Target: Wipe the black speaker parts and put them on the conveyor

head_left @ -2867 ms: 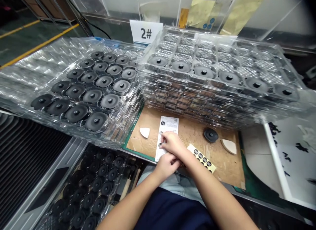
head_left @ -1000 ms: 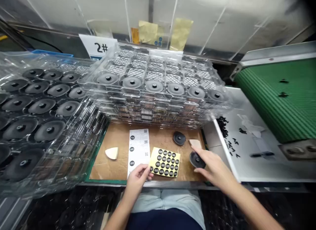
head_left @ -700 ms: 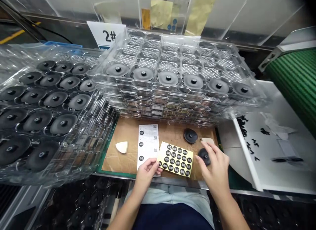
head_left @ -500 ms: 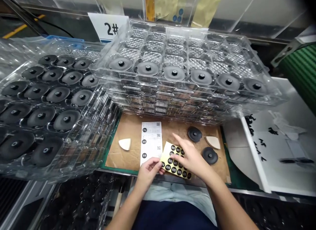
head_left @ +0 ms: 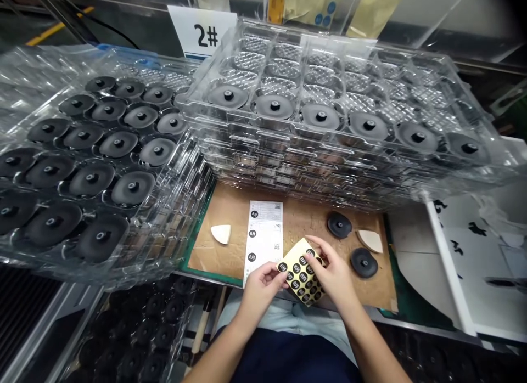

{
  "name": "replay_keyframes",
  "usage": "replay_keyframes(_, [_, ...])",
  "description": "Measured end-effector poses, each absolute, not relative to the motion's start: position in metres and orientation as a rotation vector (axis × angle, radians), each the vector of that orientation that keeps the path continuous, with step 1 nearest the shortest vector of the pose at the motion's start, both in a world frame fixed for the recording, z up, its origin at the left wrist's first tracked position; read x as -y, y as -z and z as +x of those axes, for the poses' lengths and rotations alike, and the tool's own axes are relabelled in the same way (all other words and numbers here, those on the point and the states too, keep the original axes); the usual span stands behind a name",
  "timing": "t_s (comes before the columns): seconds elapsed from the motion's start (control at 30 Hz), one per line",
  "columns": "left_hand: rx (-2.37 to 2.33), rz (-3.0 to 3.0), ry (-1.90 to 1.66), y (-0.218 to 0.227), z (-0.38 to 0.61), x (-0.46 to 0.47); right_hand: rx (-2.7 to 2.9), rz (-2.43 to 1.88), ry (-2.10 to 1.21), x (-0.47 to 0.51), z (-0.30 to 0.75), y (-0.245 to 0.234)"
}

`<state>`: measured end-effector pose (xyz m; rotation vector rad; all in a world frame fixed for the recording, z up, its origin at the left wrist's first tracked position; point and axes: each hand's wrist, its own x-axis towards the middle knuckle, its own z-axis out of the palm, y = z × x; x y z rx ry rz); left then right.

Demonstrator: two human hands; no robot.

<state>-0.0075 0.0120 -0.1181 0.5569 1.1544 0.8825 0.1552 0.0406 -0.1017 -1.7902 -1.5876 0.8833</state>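
Your sticker sheet [head_left: 298, 274] slants just right of the printed strip [head_left: 265, 229]. Your left hand [head_left: 263, 287], nearer the strip, pinches the sheet's left corner; your right hand [head_left: 334, 276] grips its right side.

Left hand [head_left: 263, 284] pinched sticker sheet [head_left: 300, 270] at its 9 o'clock; right hand [head_left: 335, 273] gripped it toward 1 o'clock. From the sheet: label paper [head_left: 265, 224] lay at 10–11, pale wedge [head_left: 221, 234] at 10, second wedge [head_left: 369, 241] at 2, black part [head_left: 340, 225] at 1, another black part [head_left: 364, 263] at 3. Clear tray stack [head_left: 304, 169] stood around 12, filled tray [head_left: 187, 185] at 10.
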Motion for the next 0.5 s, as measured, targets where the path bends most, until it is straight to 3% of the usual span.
replay_keyframes(0.17, [-1.158, 0.539, -0.895, 0.119, -0.002, -0.002, 1.967, -1.463, -0.427, -0.022, 0.142, 0.091])
replay_keyframes(0.5, [-1.129, 0.569, -0.917, 0.128, -0.002, 0.005, 2.132, -1.320, -0.397, -0.011, 0.138, 0.098])
